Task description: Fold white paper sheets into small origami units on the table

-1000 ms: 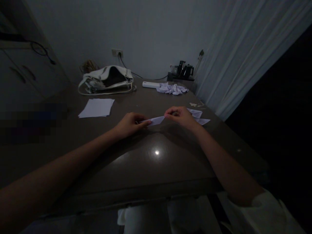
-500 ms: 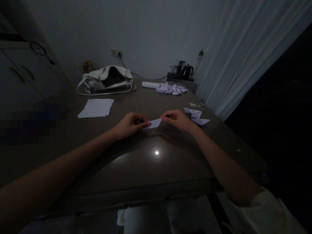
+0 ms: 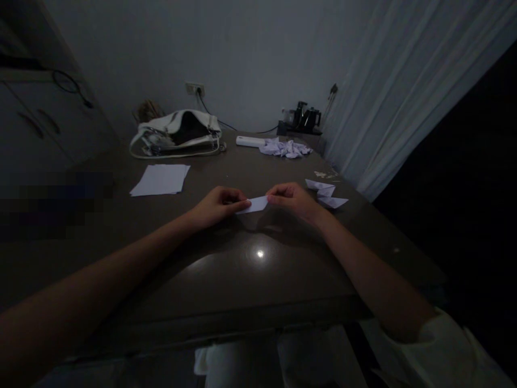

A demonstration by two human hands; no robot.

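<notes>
A small folded piece of white paper [image 3: 257, 204] is held just above the table between my two hands. My left hand [image 3: 220, 206] pinches its left end between thumb and fingers. At the opposite end, my right hand [image 3: 294, 200] grips the corner with thumb and forefinger. Right of that hand lie a few folded paper pieces [image 3: 332, 202]. A stack of flat white paper sheets [image 3: 160, 179] rests to the left, beyond my left forearm.
The brown table [image 3: 258, 285] reflects a bright light spot. At its back stand a white handbag [image 3: 175, 132], a long white object [image 3: 249, 141] and a heap of folded papers [image 3: 286, 148]. A black kettle [image 3: 311, 118] stands behind; a pale curtain [image 3: 375, 108] hangs at the right.
Both hands keep their hold on the folded paper, with barely any finger movement. The whole view has shifted very slightly.
</notes>
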